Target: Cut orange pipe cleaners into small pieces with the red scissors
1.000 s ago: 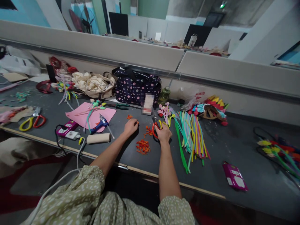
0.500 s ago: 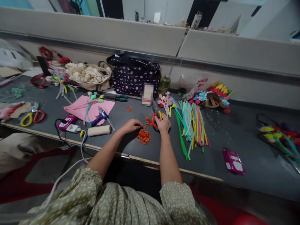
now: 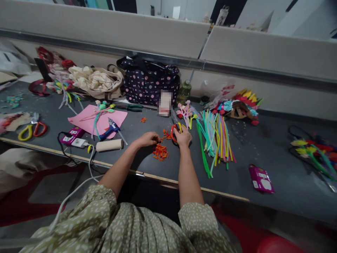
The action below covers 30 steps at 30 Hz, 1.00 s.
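My right hand (image 3: 183, 136) is closed on a pair of scissors (image 3: 173, 133) with red and yellow handles, the blades pointing away from me. Just left of it, my left hand (image 3: 150, 139) has its fingers pinched together at the edge of a pile of short orange pieces (image 3: 160, 152). Whether a piece is between those fingers is too small to make out. More orange bits (image 3: 166, 134) lie between the two hands, and a small cluster (image 3: 143, 120) sits farther back.
Right of my hands lies a bundle of coloured pipe cleaners (image 3: 217, 137). To the left are a glue gun (image 3: 110, 129), a cardboard tube (image 3: 109, 145), pink paper (image 3: 79, 117) and other scissors (image 3: 33, 127). A dotted bag (image 3: 150, 82) stands at the back; a purple packet (image 3: 261, 179) lies right.
The whole view has shifted slightly. My hands stay in nearly the same place over the table, the right one still holding the scissors.
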### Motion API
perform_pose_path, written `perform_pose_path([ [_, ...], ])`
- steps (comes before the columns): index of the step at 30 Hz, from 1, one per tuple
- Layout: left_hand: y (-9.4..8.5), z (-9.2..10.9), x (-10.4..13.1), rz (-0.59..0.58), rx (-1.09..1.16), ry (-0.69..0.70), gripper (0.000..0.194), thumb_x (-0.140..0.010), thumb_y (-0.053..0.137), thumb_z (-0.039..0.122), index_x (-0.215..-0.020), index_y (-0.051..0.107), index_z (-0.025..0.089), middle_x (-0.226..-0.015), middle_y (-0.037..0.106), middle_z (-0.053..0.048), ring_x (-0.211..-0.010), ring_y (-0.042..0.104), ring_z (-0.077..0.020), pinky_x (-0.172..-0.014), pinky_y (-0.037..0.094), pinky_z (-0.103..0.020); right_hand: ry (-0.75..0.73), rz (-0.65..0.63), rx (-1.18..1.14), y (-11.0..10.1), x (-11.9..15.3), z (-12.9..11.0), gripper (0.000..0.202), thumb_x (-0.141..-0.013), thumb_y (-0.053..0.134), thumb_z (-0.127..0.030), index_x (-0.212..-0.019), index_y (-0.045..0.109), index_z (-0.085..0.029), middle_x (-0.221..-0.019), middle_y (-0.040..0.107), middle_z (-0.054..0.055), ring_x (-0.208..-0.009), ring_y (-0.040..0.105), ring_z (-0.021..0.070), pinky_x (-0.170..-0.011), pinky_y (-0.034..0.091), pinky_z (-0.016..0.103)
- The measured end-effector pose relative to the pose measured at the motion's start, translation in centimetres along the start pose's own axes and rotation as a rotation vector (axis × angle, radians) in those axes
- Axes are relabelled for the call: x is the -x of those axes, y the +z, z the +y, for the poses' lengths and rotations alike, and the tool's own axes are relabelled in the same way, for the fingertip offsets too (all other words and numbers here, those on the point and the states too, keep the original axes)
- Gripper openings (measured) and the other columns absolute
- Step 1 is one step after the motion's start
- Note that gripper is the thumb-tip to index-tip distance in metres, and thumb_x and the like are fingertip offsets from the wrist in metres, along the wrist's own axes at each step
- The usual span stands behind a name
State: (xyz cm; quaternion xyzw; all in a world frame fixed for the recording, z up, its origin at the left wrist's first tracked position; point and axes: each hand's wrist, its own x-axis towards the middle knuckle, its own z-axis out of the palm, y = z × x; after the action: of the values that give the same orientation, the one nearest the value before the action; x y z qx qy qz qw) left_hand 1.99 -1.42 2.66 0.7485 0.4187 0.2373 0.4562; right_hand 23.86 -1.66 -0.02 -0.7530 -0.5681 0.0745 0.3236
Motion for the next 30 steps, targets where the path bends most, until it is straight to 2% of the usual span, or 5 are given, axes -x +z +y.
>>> perform_pose_path([
  [5, 0.9, 0.9, 2.1, -0.107, 0.000, 0.030, 0.038, -0.043, 0.084, 0.021, -0.079, 0.073, 0.024, -0.077, 0.062, -0.002, -0.067, 0.056, -0.0166, -0.061, 0.042, -0.025, -0.006, 0.002, 0.006, 0.1, 0.0, 0.2, 0.044, -0.082, 0.045, -0.061, -0.076, 0.059, -0.021, -0.071, 0.062, 0.000, -0.065, 0.052, 0.0149, -0.062, 0.033, 0.025],
  [13, 1.4, -0.7, 2.6, 0.155, 0.249, -0.041, 0.017, -0.058, 0.077, 0.018, -0.073, 0.070, 0.018, -0.067, 0.060, -0.003, -0.061, 0.056, -0.0159, -0.059, 0.043, -0.026, 0.002, -0.014, -0.016, 0.0, 0.0, 0.2, 0.043, -0.083, 0.045, -0.060, -0.079, 0.061, -0.020, -0.073, 0.062, 0.001, -0.066, 0.052, 0.0147, -0.063, 0.033, 0.025],
  [18, 0.5, -0.7, 0.3, 0.160, -0.118, 0.031, 0.008, -0.071, 0.063, 0.022, -0.074, 0.070, 0.019, -0.073, 0.064, -0.004, -0.069, 0.055, -0.0162, -0.066, 0.043, -0.027, 0.043, -0.004, -0.086, -0.2, 0.0, 0.1, 0.044, -0.081, 0.048, -0.059, -0.081, 0.065, -0.019, -0.070, 0.062, 0.001, -0.063, 0.051, 0.0141, -0.062, 0.035, 0.025],
  [24, 1.8, 0.1, -1.5, 0.039, -0.415, 0.048, 0.015, -0.074, 0.065, 0.026, -0.087, 0.068, 0.019, -0.092, 0.061, -0.004, -0.079, 0.057, -0.0160, -0.071, 0.042, -0.026, 0.112, 0.031, -0.298, -0.3, -0.5, 0.5, 0.049, -0.074, 0.055, -0.058, -0.090, 0.071, -0.015, -0.065, 0.062, 0.001, -0.058, 0.047, 0.0128, -0.059, 0.034, 0.024],
  [30, 1.8, -0.1, -3.1, 0.109, -0.450, 0.039, 0.012, -0.080, 0.063, 0.030, -0.085, 0.065, 0.019, -0.090, 0.059, -0.005, -0.082, 0.057, -0.0174, -0.072, 0.040, -0.026, 0.164, 0.085, -0.410, 0.1, -1.0, 1.2, 0.051, -0.072, 0.056, -0.056, -0.090, 0.073, -0.011, -0.060, 0.057, -0.001, -0.056, 0.042, 0.0114, -0.056, 0.033, 0.022],
])
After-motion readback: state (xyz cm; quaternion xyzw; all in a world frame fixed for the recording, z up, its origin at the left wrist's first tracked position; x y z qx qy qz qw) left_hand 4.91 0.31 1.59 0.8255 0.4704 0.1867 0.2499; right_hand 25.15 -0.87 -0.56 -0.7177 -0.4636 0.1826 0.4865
